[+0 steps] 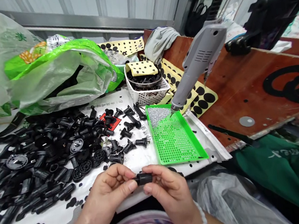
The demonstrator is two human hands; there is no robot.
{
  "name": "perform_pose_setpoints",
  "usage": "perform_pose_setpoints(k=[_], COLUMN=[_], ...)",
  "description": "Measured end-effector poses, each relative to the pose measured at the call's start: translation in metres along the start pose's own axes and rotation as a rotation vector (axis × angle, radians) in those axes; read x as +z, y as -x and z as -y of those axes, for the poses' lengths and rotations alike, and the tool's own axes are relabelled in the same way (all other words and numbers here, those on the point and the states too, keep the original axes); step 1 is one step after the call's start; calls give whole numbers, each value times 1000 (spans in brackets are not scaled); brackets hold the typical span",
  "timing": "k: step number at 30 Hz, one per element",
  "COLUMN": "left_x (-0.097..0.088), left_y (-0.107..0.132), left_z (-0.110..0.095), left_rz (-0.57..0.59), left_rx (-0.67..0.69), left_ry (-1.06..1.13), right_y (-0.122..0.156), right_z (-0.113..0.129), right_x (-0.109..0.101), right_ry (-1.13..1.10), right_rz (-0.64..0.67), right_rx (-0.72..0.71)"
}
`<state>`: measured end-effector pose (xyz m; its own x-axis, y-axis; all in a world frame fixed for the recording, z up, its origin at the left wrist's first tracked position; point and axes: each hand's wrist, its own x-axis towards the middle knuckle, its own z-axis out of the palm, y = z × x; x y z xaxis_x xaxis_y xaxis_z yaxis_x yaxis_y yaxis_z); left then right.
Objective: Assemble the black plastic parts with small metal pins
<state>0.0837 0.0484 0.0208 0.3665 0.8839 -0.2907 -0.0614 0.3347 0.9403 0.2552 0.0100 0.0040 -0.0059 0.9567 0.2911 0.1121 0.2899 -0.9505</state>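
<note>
A small black plastic part (144, 178) is pinched between both my hands close to my body, just off the table's front edge. My left hand (110, 192) grips its left end with thumb and fingers closed. My right hand (166, 189), a white bead bracelet on its wrist, closes on the right end. A big heap of similar black plastic parts (49, 155) lies on the white sheet to the left. A green perforated tray (173, 134) with a pile of small screws in its far corner sits just beyond my hands.
A grey electric screwdriver (198, 63) hangs tip-down over the tray. A white basket (146, 87) of black parts stands behind, with yellow sheets of black dots (199, 99) beside it. Green plastic bags (53, 72) fill the left. A brown board (257, 85) lies right.
</note>
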Motion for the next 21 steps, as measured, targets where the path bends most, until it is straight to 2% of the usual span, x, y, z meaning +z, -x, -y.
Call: perform_pose_setpoints(k=[2, 6, 10, 15, 18, 21], left_x=[2, 9, 14, 16, 17, 16], left_y=[0, 3, 6, 11, 15, 17], left_z=[0, -3, -2, 3, 4, 6], left_rz=[-12, -108, -155, -172, -189, -250], left_rx=[11, 87, 107, 59, 55, 129], left_ry=[1, -99, -96, -32, -15, -79], right_y=[-2, -5, -5, -5, -6, -7], right_z=[2, 4, 2, -2, -3, -1], right_x=[0, -3, -7, -8, -6, -2], right_ry=[118, 341, 524, 667, 625, 508], right_rz=[-8, 24, 65, 25, 40, 65], right_rx=[-137, -400, -537, -720, -718, -570])
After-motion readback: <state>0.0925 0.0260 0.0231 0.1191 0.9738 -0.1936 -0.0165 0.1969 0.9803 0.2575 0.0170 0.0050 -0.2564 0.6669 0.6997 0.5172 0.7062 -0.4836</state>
